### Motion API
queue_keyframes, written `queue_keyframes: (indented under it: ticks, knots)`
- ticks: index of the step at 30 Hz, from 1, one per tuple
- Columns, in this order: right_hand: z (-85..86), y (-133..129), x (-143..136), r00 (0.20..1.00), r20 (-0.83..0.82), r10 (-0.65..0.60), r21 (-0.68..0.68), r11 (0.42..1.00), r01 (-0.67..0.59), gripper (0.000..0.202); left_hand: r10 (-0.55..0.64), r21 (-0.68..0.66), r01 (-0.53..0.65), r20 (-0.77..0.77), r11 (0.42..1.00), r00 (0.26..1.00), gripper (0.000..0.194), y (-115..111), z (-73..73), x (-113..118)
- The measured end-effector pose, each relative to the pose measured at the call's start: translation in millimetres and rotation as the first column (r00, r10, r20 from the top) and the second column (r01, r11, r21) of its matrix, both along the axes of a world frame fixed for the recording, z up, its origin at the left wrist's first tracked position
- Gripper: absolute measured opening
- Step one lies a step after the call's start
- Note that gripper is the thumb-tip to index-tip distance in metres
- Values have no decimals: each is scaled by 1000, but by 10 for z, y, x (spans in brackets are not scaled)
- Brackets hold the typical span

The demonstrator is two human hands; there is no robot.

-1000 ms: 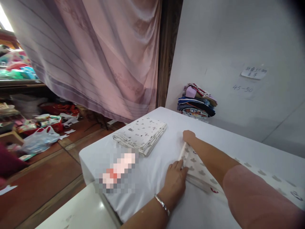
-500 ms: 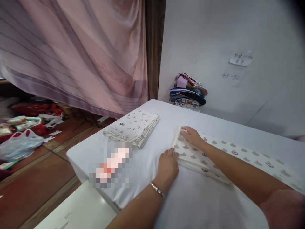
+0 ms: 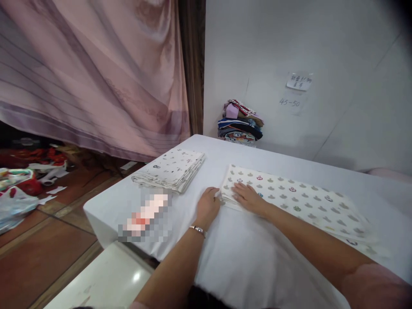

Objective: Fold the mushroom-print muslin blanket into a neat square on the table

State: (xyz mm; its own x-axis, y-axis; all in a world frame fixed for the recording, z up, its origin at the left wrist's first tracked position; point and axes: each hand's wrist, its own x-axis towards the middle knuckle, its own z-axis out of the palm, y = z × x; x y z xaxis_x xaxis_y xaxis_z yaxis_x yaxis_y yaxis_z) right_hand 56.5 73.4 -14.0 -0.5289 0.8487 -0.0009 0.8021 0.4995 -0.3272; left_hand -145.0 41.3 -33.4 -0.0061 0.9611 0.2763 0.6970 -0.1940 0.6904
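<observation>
A white cloth (image 3: 280,186) printed with grey and coloured motifs lies folded in a long strip across the white-covered table. At its left end my left hand (image 3: 207,208), with a silver bracelet at the wrist, pinches the near corner of the layers. My right hand (image 3: 249,198) rests flat on top of the cloth close by, fingers stretched out. Farther left sits another folded white cloth (image 3: 172,167) with small dark prints, apart from both hands. The right end of the strip looks loose and uneven.
A blurred-out item (image 3: 144,216) lies on the table's left side. Behind the table's far edge stands a pile of folded clothes (image 3: 240,120) by the wall. A pink curtain (image 3: 128,77) hangs at left; bags (image 3: 19,206) lie on the floor.
My right hand has moved from the cloth's far left corner toward its near edge and flattened out. My left hand has closed at the cloth's left end. The view has turned slightly right.
</observation>
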Motion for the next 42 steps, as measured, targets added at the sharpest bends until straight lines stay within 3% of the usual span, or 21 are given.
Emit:
queue_keyframes:
  ticks: [3, 6, 8, 11, 15, 19, 23, 26, 30, 32, 37, 42]
  knots:
    - [-25, -145, -19, 1000, 0, 15, 74, 997, -15, 49, -30, 90, 36, -60, 995, 998, 42, -8, 40, 8]
    - [-4, -202, -88, 1000, -11, 21, 171, 985, -19, 45, -187, 190, 239, -256, 952, 948, 45, -47, 99, 61]
    - [27, -213, -104, 1000, -9, 6, 187, 982, -4, 40, -267, 160, 345, -372, 925, 889, 45, -61, 123, 79]
    - [56, -271, 33, 1000, 12, -12, 209, 978, 9, 33, -281, 105, 361, -445, 927, 850, 41, -18, 107, 56]
    - [39, -594, 590, 997, 28, -67, 243, 968, 58, 33, -231, 148, 332, -463, 932, 856, 41, 110, 31, 10]
    - [-11, -1146, 1439, 954, 41, -296, 234, 931, 278, 41, -223, 162, 329, -464, 930, 858, 41, 182, -9, -3]
    - [-87, -1686, 2355, 851, 37, -524, 250, 829, 500, 43, -205, 142, 301, -468, 943, 860, 41, 206, -2, -2]
    - [-144, -1985, 2918, 708, 2, -706, 256, 685, 682, 42, -189, 116, 282, -502, 952, 844, 40, 200, 36, 19]
    - [-174, -2116, 3309, 521, -294, -801, 224, 472, 852, 41, -114, 183, 260, -568, 948, 815, 34, 154, 108, 154]
    - [-177, -2062, 3339, 454, -438, -776, 187, 415, 890, 37, -111, 256, 311, -582, 915, 805, 34, 115, 141, 301]
    - [-211, -1800, 3151, 509, -495, -704, 209, 473, 856, 26, -305, 314, 547, -571, 776, 762, 30, -12, 183, 885]
    - [-217, -1628, 2918, 710, -470, -524, 407, 585, 701, 25, -491, 290, 672, -501, 681, 713, 26, -114, 161, 1491]
